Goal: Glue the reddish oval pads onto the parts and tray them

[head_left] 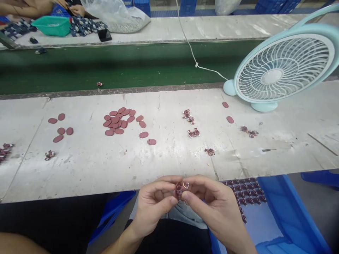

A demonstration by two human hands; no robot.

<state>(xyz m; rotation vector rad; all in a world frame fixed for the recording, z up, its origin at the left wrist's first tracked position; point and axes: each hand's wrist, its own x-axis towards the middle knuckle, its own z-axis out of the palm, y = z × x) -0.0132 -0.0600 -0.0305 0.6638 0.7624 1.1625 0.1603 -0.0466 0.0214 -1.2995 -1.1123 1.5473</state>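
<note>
Just in front of the bench's near edge, my left hand [155, 203] and my right hand [213, 203] meet around a small dark-red piece with pale, shiny looped bits [180, 189]. Both hands pinch it between thumb and fingers, which hide part of it. Beyond them on the bench lie crumpled dark-red pieces with pale edges, including one cluster [194, 133] and a single piece [210, 151]. Flat oval dark-red discs [116, 120] form a loose heap left of centre, with several strays around it.
A pale-blue fan [286, 67] stands at the bench's right, its white cable [192, 49] running back. Below the edge, a blue crate [296, 211] holds rows of dark-red pieces [246, 192]. Across the green channel [132, 67], another person's hands [76, 10] are near a green basket [53, 26].
</note>
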